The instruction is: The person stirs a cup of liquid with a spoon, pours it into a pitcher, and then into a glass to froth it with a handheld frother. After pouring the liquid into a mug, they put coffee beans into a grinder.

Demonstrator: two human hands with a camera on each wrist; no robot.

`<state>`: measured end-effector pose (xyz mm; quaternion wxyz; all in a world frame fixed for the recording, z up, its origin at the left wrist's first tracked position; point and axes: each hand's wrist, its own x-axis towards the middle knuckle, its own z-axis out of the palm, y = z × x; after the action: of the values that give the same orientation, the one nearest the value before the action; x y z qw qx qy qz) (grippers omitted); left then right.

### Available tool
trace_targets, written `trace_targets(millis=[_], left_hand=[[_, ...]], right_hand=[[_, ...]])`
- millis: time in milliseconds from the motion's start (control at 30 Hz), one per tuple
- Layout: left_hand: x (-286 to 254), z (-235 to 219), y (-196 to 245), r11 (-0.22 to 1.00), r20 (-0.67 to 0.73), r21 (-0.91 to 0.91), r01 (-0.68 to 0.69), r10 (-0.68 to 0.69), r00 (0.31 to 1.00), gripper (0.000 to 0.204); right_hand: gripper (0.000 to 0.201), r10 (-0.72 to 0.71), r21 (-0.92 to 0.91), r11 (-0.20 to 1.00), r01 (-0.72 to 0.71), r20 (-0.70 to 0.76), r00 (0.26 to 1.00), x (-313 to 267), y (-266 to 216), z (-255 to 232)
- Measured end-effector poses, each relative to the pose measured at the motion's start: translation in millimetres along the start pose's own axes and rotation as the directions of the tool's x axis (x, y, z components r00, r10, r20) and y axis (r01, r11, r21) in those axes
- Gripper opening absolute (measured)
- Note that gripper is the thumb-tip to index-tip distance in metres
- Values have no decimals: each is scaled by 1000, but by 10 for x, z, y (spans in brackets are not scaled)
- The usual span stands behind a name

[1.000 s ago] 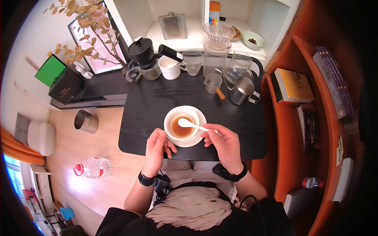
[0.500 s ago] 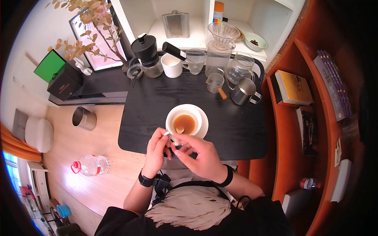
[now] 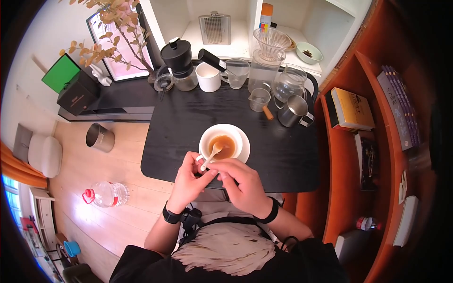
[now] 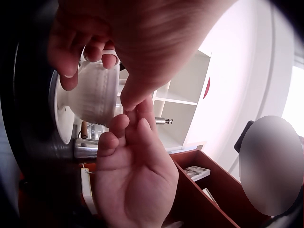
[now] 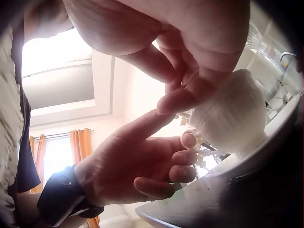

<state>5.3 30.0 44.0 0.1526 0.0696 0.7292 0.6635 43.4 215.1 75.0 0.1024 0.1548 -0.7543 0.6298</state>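
A white cup (image 3: 204,137) holding brown liquid stands on a white saucer (image 3: 245,150). Leaning in it is a white spoon (image 3: 210,158), bowl in the liquid and handle over the near rim. My left hand (image 3: 188,184) grips the cup at its handle, and the left wrist view shows curled fingers (image 4: 109,59) at the white loop. Beside the spoon's handle is my right hand (image 3: 243,184), fingers loosely bent; nothing shows between them. In the right wrist view its fingertips (image 5: 173,103) meet the left thumb in front of the cup (image 5: 232,114).
At the table's (image 3: 170,141) back stand a coffee grinder (image 3: 178,59), a white mug (image 3: 208,78), glass jugs (image 3: 288,85) and a glass dripper (image 3: 271,42). Closer lie a small wooden-handled measuring glass (image 3: 259,100) and a steel pitcher (image 3: 293,112). A bookshelf (image 3: 330,188) borders the right.
My right hand has moved left from the saucer's right side to the cup's near side. The spoon was lowered into the liquid, its handle swinging left. My left hand has come onto the cup handle.
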Motion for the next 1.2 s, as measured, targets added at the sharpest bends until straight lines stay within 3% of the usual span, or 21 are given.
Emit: trace_targets(millis=[100, 167, 400, 467, 533, 633, 867, 933, 1067, 1200], left_hand=[[9, 60, 36, 1000, -49, -8, -11, 10, 999, 17], [27, 105, 123, 998, -160, -34, 48, -53, 986, 22], [189, 71, 114, 1000, -243, 19, 17, -12, 970, 31], [215, 73, 223, 997, -257, 75, 30, -10, 966, 35], [251, 76, 332, 974, -281, 210, 88, -27, 959, 39], [341, 71, 326, 953, -302, 296, 70, 24, 953, 43], [360, 114, 267, 961, -302, 277, 30, 57, 952, 42], [360, 102, 241, 974, -314, 225, 28, 45, 949, 44], [345, 90, 231, 975, -319, 217, 40, 32, 947, 43], [346, 50, 224, 962, -304, 271, 16, 70, 950, 45]], right_hand=[[23, 59, -26, 998, -61, -75, 995, -56, -26, -127], [21, 90, -19, 996, -92, -99, 991, -117, 36, -220], [15, 206, 55, 978, -199, -192, 959, -476, 211, -432], [15, 300, 166, 949, -267, -233, 925, -589, 298, -486], [15, 303, 206, 945, -256, -248, 920, -665, 377, -526], [16, 304, 231, 944, -237, -321, 897, -701, 387, -571], [21, 216, 86, 976, -199, -321, 922, -591, 291, -755], [24, 373, -22, 921, -390, -247, 895, -467, 157, -971], [23, 423, -165, 873, -459, -214, 881, -146, 38, -1289], [36, 593, -60, 791, -609, -172, 786, 240, 122, -1473]])
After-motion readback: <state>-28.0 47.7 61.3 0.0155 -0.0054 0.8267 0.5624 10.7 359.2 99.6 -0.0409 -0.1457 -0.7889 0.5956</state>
